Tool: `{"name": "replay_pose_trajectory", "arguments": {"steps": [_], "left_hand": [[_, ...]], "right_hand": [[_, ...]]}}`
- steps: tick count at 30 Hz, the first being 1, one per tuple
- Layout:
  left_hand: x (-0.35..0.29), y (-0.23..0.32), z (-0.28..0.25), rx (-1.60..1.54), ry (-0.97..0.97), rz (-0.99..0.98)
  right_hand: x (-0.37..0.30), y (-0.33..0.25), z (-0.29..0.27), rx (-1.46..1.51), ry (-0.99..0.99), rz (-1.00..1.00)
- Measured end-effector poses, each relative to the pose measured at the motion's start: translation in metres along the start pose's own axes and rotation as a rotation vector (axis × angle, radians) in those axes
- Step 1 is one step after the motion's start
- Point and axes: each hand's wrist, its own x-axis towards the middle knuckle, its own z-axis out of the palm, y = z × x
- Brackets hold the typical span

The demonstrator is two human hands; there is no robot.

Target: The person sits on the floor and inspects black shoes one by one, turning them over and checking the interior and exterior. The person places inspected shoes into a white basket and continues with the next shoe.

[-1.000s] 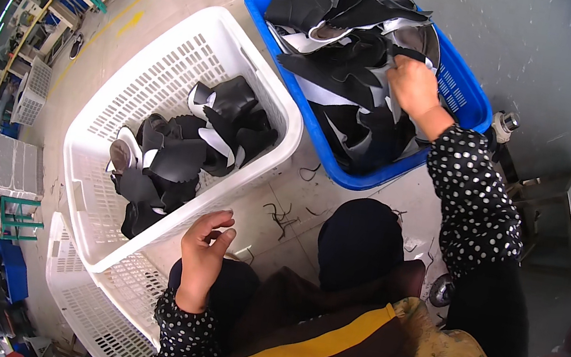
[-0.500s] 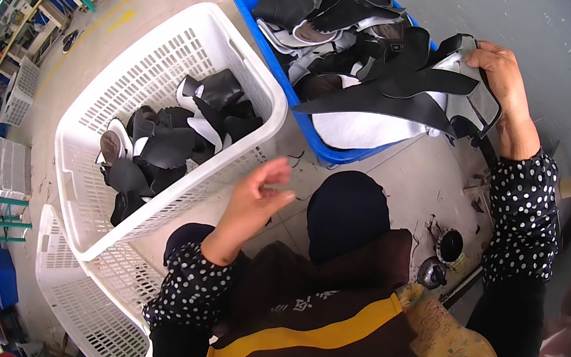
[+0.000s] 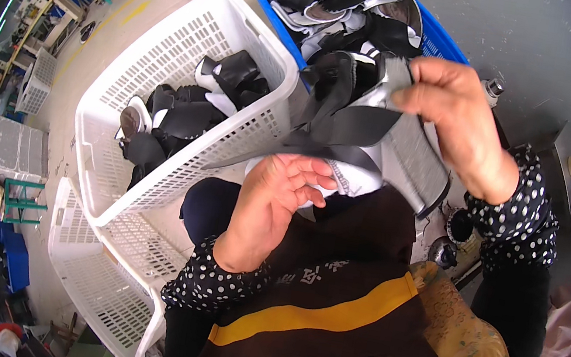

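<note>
**Floppy piece (image 3: 365, 125) could fall**

The right hand (image 3: 452, 119) pinches it in the middle of the frame. The left hand (image 3: 268, 202) is at its low edge; I cannot tell if it grips. A loose pinch could drop it.

Right grip (image 3: 461, 128): blurred, not all fingers visible
Left grip (image 3: 268, 202): contact with held piece can't be told
Held piece (image 3: 417, 160): smeared, outline unclear
Blue basket (image 3: 438, 40): far end cut off by top edge, near end behind held piece
Lower white basket (image 3: 123, 306): partly behind upper white basket (image 3: 123, 97)
Workstations (image 3: 32, 11), far left: too small to tell
</note>
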Motion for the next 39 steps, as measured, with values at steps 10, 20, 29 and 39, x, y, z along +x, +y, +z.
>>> {"name": "replay_pose_trajectory", "arguments": {"steps": [10, 20, 29, 39], "left_hand": [[-0.045, 0.005, -0.014, -0.005, 0.375, 0.085], [-0.099, 0.059, -0.009, 0.784, 0.304, 0.322], [-0.106, 0.031, -0.033, 0.922, 0.272, 0.138], [-0.087, 0.003, -0.046, 0.925, 0.251, 0.115]], "right_hand": [[-0.074, 0.009, 0.057, -0.285, -0.282, -0.350], [-0.050, 0.001, 0.098, -0.368, -0.292, -0.605], [-0.023, 0.034, 0.156, -0.217, -0.555, -0.285], [-0.027, 0.085, 0.125, -0.351, -0.520, -0.221]]}}
